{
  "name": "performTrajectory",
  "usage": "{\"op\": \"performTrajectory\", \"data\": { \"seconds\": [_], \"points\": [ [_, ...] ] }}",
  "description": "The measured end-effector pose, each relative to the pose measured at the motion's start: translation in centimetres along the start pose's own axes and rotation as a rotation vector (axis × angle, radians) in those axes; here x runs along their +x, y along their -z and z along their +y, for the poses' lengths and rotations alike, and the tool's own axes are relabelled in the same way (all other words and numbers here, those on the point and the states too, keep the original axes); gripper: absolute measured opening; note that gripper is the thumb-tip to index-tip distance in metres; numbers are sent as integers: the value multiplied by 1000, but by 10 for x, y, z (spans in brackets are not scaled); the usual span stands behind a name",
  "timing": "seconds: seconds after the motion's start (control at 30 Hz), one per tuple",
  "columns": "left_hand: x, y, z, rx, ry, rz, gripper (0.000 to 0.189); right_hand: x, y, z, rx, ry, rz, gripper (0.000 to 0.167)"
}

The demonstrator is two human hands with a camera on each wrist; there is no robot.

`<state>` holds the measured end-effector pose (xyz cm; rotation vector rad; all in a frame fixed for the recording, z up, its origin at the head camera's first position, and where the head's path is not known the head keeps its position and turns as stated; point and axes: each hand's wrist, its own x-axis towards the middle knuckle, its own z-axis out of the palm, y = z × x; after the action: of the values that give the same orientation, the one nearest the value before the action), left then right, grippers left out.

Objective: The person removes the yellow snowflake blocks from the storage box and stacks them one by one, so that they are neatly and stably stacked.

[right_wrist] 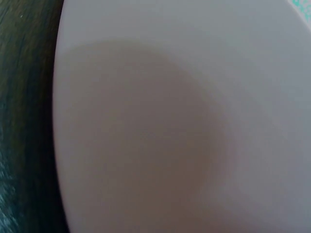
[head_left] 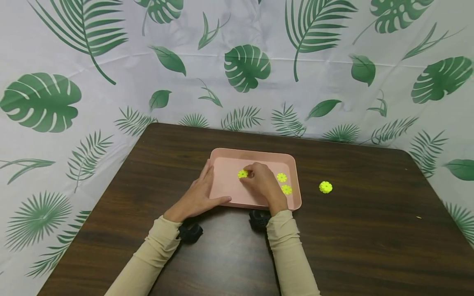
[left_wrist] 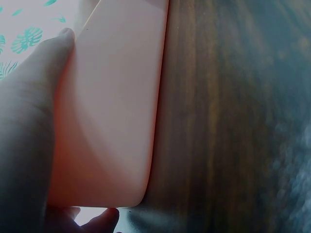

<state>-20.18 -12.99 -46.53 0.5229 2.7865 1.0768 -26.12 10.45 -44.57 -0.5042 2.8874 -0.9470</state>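
A shallow pink tray (head_left: 226, 181) lies on the dark wooden table. My left hand (head_left: 198, 197) rests against its left end, fingers stretched along the side wall and thumb laid at the near rim; the left wrist view shows the tray's wall (left_wrist: 112, 107) close beside the thumb. Over the tray's middle, my right hand (head_left: 262, 181) pinches a yellow notched plastic disc (head_left: 242, 174) between thumb and fingertips. Two similar discs, one farther back (head_left: 281, 177) and one nearer (head_left: 286, 189), lie inside at the right. The right wrist view holds mostly the blurred tray (right_wrist: 146, 121), with the fingers out of sight.
To the right of the tray, a yellow disc pile (head_left: 326, 187) sits on the table (head_left: 370, 230). A tiny pale scrap (head_left: 419, 217) lies farther right. Behind the table's back edge hangs a white leaf-patterned cloth (head_left: 207, 82).
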Motion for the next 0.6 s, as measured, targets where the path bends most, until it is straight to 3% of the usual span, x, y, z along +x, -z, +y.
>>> {"op": "performTrajectory", "data": {
  "seconds": [0.43, 0.6],
  "points": [
    [3, 0, 2, -16, -11, 31, 124, -1, 2, 2, -13, 15, 13, 29],
    [0, 3, 4, 24, -11, 18, 122, -1, 1, 3, -1, -12, -10, 27]
  ]
}}
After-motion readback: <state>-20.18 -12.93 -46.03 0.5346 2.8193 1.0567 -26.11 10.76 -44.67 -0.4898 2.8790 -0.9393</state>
